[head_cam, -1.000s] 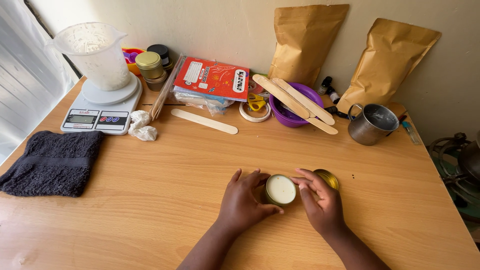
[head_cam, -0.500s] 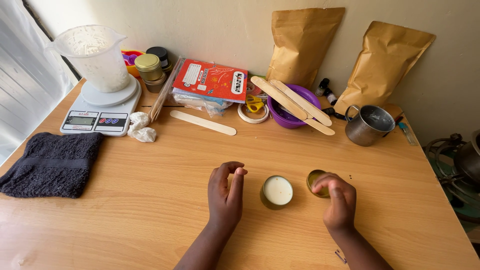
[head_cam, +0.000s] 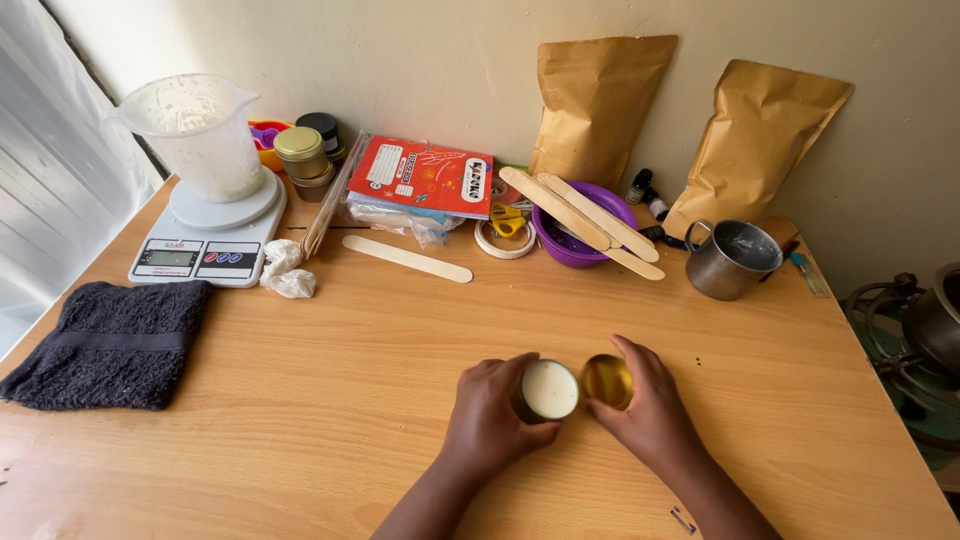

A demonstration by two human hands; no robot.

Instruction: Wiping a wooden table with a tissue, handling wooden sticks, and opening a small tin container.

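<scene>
Head view: looking down at the wooden table (head_cam: 330, 380), my left hand (head_cam: 490, 425) is curled around a small round tin filled with pale wax (head_cam: 547, 390), fingers wrapped on its left wall so it stays steady and upright. My right hand (head_cam: 650, 415) is closed on the tin's gold lid (head_cam: 608, 381), holding it tilted just beside the tin, on its right, the two rims touching or very nearly so. I keep the lid close and angled like that because both hands meet at the same spot, near the front middle of the table.

Everything else sits away from the tin, pushed toward the wall so the space around my hands is free. Far behind the tin to the left, a white kitchen scale (head_cam: 205, 235) carries a clear measuring jug of white flakes (head_cam: 200, 135). A crumpled white tissue (head_cam: 287, 270) lies just beside the scale, and a dark folded towel (head_cam: 110, 343) lies well left of the tin. Straight behind the tin, a flat wooden stick (head_cam: 405, 258) lies alone, and behind that a red packet (head_cam: 420, 175). Behind and a little right of the tin, a purple bowl (head_cam: 570, 245) has more wooden sticks laid across it. Farther right stands a metal mug (head_cam: 732, 260), with two brown paper bags (head_cam: 600, 100) leaning against the wall.
</scene>
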